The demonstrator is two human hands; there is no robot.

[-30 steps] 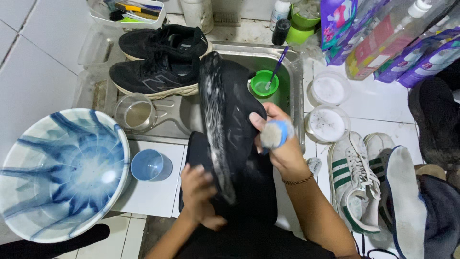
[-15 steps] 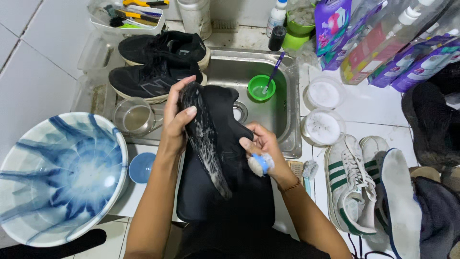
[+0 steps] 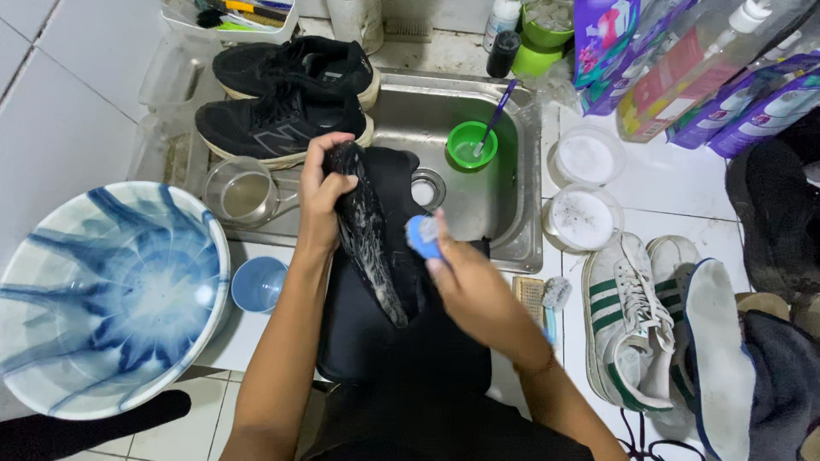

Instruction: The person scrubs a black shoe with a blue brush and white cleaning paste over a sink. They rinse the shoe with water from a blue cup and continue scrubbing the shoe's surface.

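Mid-frame over sink (image 3: 504, 213): left hand (image 3: 320, 201) fingers clamped on soapy black shoe (image 3: 367, 230); right hand (image 3: 465, 286) fingers pinching blue brush (image 3: 421, 236) against it.

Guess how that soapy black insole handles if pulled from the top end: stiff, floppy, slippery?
Probably floppy: the black insole is thin and hangs in a slight curve from the left hand. Likely slippery, since suds coat its face. Seemingly light: a few fingers hold it up.

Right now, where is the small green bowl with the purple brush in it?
The green bowl sits inside the steel sink, toward its back right, beyond the right hand.
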